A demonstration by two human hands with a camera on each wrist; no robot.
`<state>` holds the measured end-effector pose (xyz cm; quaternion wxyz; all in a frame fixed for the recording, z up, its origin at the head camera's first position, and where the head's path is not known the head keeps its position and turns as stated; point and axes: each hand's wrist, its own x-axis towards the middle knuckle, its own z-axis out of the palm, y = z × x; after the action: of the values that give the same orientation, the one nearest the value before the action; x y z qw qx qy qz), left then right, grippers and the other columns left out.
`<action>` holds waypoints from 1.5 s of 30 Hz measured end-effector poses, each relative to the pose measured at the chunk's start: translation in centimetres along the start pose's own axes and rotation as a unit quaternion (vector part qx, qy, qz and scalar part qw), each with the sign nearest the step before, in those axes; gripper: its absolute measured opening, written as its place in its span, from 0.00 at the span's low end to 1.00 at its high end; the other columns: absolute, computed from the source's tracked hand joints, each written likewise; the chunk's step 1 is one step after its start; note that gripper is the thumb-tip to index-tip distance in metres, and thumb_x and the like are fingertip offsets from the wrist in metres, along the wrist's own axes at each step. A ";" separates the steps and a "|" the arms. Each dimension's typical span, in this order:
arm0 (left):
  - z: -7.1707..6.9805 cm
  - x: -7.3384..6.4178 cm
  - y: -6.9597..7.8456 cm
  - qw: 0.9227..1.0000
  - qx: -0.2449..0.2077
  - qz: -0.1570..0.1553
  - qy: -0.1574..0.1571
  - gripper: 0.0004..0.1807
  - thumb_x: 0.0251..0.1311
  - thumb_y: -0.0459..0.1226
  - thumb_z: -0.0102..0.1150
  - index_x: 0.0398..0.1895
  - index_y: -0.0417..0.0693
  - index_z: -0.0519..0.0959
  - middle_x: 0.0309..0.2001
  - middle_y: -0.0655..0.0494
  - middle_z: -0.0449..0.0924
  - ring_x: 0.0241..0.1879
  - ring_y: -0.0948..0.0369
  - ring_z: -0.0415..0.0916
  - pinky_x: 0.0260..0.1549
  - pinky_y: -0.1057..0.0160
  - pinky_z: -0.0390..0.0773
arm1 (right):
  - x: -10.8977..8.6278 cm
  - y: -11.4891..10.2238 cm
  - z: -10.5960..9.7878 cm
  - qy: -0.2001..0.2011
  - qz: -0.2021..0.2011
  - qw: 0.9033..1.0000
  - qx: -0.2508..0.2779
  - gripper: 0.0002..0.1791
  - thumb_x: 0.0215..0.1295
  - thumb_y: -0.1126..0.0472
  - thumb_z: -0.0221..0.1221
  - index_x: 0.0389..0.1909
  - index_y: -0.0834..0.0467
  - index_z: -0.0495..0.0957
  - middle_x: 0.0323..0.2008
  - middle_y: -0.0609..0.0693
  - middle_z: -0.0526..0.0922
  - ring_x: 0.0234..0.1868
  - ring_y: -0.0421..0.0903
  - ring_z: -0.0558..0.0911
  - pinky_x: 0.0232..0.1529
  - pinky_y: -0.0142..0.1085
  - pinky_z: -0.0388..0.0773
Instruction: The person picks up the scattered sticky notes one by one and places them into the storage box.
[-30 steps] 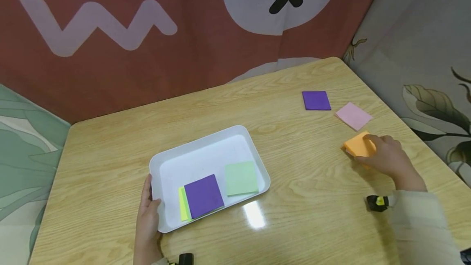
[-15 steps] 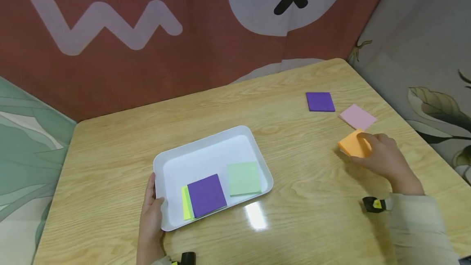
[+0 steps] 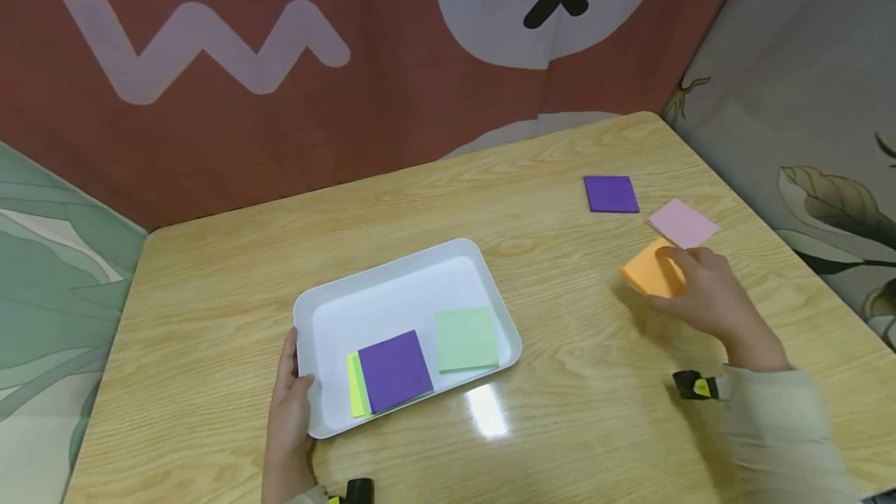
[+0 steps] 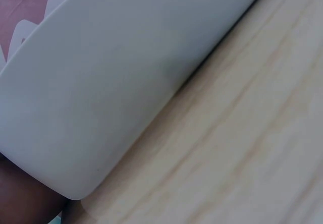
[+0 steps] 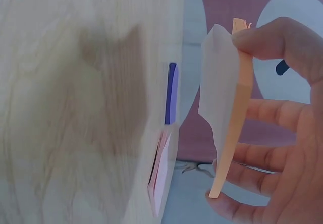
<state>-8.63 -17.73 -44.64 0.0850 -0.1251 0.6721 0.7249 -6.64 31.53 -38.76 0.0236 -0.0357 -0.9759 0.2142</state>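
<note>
My right hand [image 3: 707,294] holds an orange sticky note pad [image 3: 652,269] by its edges, raised off the table. In the right wrist view, the thumb and fingertips grip opposite edges of the pad [image 5: 239,113], and a loose white sheet hangs from its underside. At the left end of a white tray [image 3: 381,272], my left hand [image 3: 287,411] grips the rim, thumb on the edge and fingers along the outer side. Inside the tray lie a purple pad [image 3: 395,372] overlapping yellow and lime ones, and a pale green pad [image 3: 467,339] beside them.
A purple pad [image 3: 611,194] and a pink pad [image 3: 682,222] lie at the far right of the wooden table [image 3: 546,426]. A reddish-brown patterned cloth [image 3: 280,146] stands behind the table, and a grey leaf-patterned one [image 3: 791,84] runs along its right side.
My right hand has lifted the orange pad and carried it left, away from the right edge. My left hand keeps its hold on the tray. The head view has shifted slightly.
</note>
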 end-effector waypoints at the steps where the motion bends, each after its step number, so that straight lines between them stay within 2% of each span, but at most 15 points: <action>1: 0.0 0.0 0.0 1.000 0.001 0.000 0.000 0.38 0.55 0.24 0.22 0.65 0.69 0.42 0.66 0.66 0.32 0.61 0.65 0.38 0.53 0.68 0.53 | 0.1 -0.1 0.1 0.002 -0.004 1.000 0.001 0.37 0.42 0.58 0.63 0.51 0.72 0.61 0.43 0.75 0.60 0.42 0.69 0.60 0.34 0.57 0.60; 11: -0.1 0.1 0.0 1.000 0.016 -0.003 0.003 0.37 0.56 0.24 0.22 0.65 0.71 0.42 0.66 0.68 0.32 0.62 0.67 0.35 0.58 0.58 0.44 | 0.7 -1.6 0.6 0.009 -0.033 0.999 0.018 0.37 0.40 0.59 0.64 0.51 0.73 0.63 0.42 0.73 0.62 0.41 0.66 0.61 0.34 0.54 0.61; 24: -0.2 0.1 -0.1 1.000 0.017 -0.002 0.005 0.38 0.56 0.24 0.23 0.64 0.72 0.43 0.66 0.68 0.32 0.62 0.67 0.35 0.58 0.57 0.45 | 1.5 -3.5 1.2 0.009 -0.057 0.998 0.037 0.36 0.39 0.61 0.64 0.51 0.71 0.63 0.42 0.72 0.63 0.42 0.65 0.61 0.36 0.54 0.62; 32: -0.1 0.0 0.1 1.000 0.020 -0.006 0.009 0.37 0.55 0.24 0.23 0.65 0.71 0.43 0.66 0.67 0.33 0.62 0.68 0.35 0.58 0.58 0.43 | 1.8 -4.7 1.4 -0.010 -0.054 0.998 0.036 0.37 0.41 0.59 0.64 0.53 0.70 0.63 0.44 0.71 0.63 0.43 0.65 0.61 0.37 0.54 0.62; 39: -0.2 0.1 0.1 1.000 0.026 0.002 0.005 0.37 0.55 0.24 0.23 0.66 0.68 0.42 0.66 0.65 0.33 0.62 0.67 0.35 0.58 0.59 0.42 | 2.0 -5.1 1.7 -0.003 -0.061 0.997 0.039 0.36 0.40 0.61 0.64 0.53 0.70 0.63 0.44 0.71 0.63 0.44 0.65 0.61 0.37 0.54 0.63; 45: -0.1 0.1 0.1 1.000 0.028 -0.005 0.007 0.37 0.55 0.24 0.23 0.65 0.69 0.42 0.66 0.66 0.33 0.62 0.68 0.34 0.58 0.60 0.41 | 2.3 -6.0 1.8 0.004 -0.078 0.996 0.049 0.36 0.40 0.62 0.65 0.53 0.69 0.63 0.45 0.69 0.63 0.45 0.64 0.61 0.38 0.54 0.63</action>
<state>-8.78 -17.87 -44.55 0.0870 -0.1311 0.6924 0.7042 -9.41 25.53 -37.84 0.0461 0.0404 -0.9639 0.2590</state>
